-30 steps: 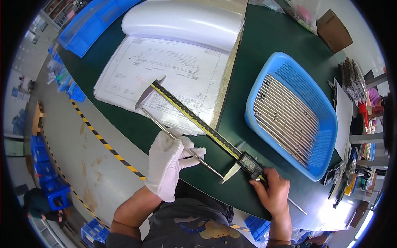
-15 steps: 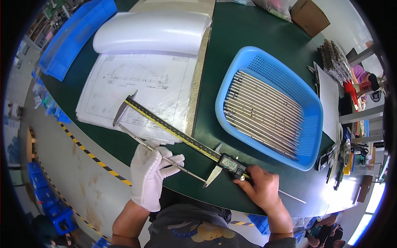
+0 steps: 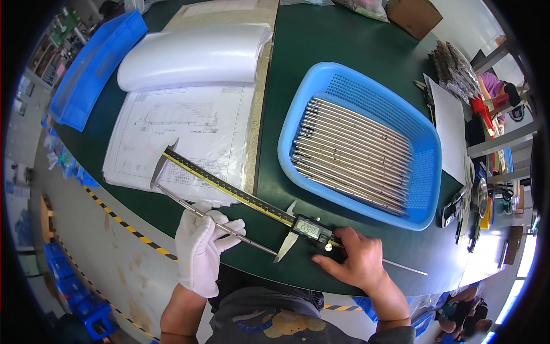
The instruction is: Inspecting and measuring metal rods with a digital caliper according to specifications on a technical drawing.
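Observation:
My left hand [image 3: 199, 252], in a white glove, pinches a thin metal rod [image 3: 254, 243] around its middle. The rod slants between the long jaws of a digital caliper [image 3: 240, 197]; one end is at the left jaw and the other meets the jaw by the display. My bare right hand [image 3: 361, 259] grips the caliper just right of its display housing [image 3: 310, 228], fingers curled at the beam. My right thumb stands off, below the small thumbscrew. The caliper's left end lies over a technical drawing [image 3: 186, 123] in clear sleeves.
On the green table [image 3: 275, 74], a light blue perforated basket [image 3: 288, 152] holds many similar metal rods [image 3: 355, 153]. A blue bin [image 3: 94, 71] stands far left. A cardboard box [image 3: 413, 17], bagged parts [image 3: 452, 66] and a paper sheet [image 3: 448, 129] are to the right.
My right thumb has moved away from the caliper's thumbscrew. The view has shifted a little, so the table things appear slightly leftward; the rod stays between the jaws.

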{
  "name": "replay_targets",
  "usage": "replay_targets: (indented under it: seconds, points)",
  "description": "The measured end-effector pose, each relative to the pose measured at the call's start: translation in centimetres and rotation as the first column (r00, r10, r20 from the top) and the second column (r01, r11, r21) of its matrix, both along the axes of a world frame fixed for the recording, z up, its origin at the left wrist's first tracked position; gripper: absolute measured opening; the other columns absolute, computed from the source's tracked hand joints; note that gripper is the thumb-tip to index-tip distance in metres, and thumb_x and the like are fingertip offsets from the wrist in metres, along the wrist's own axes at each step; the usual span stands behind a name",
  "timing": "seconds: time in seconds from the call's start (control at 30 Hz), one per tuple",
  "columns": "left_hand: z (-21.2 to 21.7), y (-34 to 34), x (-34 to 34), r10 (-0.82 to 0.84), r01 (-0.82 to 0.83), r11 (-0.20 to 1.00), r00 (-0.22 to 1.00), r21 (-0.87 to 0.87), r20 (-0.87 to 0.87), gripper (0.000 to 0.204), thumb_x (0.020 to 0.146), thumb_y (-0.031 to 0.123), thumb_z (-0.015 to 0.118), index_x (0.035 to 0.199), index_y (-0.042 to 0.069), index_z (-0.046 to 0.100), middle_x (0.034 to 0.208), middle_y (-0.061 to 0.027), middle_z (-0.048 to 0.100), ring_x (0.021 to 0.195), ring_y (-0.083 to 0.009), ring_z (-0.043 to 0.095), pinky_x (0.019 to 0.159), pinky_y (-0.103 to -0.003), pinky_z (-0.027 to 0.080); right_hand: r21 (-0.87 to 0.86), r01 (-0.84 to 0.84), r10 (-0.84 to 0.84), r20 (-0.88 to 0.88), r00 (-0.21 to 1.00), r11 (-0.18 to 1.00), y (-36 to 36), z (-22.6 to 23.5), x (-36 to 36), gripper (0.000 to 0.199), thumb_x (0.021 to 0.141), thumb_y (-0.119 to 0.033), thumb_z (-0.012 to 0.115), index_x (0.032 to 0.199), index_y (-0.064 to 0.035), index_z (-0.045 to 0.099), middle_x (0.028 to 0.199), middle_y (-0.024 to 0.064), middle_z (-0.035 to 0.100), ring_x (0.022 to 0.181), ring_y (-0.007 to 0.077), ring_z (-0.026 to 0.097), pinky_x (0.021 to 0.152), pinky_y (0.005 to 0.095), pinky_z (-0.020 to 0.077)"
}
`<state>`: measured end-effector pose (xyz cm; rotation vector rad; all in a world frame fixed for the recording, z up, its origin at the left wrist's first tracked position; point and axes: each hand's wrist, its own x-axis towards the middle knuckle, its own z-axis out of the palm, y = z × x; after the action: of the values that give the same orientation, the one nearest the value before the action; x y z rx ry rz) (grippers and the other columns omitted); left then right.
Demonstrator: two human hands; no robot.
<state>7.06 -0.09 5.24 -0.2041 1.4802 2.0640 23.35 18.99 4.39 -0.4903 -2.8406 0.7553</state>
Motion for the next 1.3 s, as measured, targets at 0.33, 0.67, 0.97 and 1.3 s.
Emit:
replay_targets:
  seconds: [0.33, 0.67, 0.97, 1.3]
  points:
    - [-0.3, -0.4, -0.1, 0.029, -0.030, 0.999, 0.999, 0.045, 0.022, 0.018, 0.089, 0.010, 0.046, 0.105, 0.005, 0.040, 0.084, -0.0084, 0.055, 0.080, -0.0270, 0.063, 0.072, -0.039, 0.056, -0.015, -0.025, 0.025, 0.029, 0.999, 1.000, -0.1, 0.1, -0.6, 0.043, 0.065, -0.039, 0.073, 0.083, -0.0042, 0.054, 0.056, 0.0063, 0.054, 0.045, 0.0257, 0.055, 0.041, 0.0336, 0.0428]
    - [-0.3, -1.1, 0.3, -0.008, -0.007, 0.992, 0.993, 0.123, 0.120, 0.015, 0.089, 0.008, 0.043, 0.104, 0.006, 0.039, 0.086, -0.0090, 0.055, 0.087, -0.0290, 0.062, 0.078, -0.042, 0.053, -0.016, -0.056, 0.057, 0.059, 0.997, 0.998, 0.1, 0.0, 0.0, 0.030, 0.071, -0.023, 0.065, 0.088, -0.0021, 0.051, 0.060, 0.0114, 0.056, 0.051, 0.0311, 0.056, 0.045, 0.0386, 0.0424]
    - [7.1, 5.7, -2.6, -0.090, 0.203, 0.965, 0.848, 0.164, -0.523, 0.027, 0.092, 0.014, 0.043, 0.116, 0.000, 0.039, 0.080, -0.0076, 0.052, 0.071, -0.0200, 0.058, 0.066, -0.034, 0.051, 0.026, -0.038, 0.038, -0.004, 0.999, 0.999, 0.1, 0.1, 0.1, 0.032, 0.071, -0.027, 0.067, 0.088, -0.0040, 0.052, 0.061, 0.0112, 0.056, 0.053, 0.0312, 0.056, 0.046, 0.0393, 0.0434]
    - [5.1, 19.5, -2.1, -0.762, 0.155, 0.393, -0.497, -0.906, -0.415, 0.017, 0.075, 0.004, 0.050, 0.091, 0.003, 0.057, 0.084, -0.0148, 0.057, 0.083, -0.0325, 0.059, 0.070, -0.041, 0.050, -0.009, -0.051, 0.051, 0.008, 0.999, 0.999, -0.1, -0.4, -0.3, 0.033, 0.078, -0.034, 0.061, 0.085, -0.0046, 0.049, 0.063, 0.0102, 0.056, 0.049, 0.0289, 0.056, 0.040, 0.0374, 0.0436]
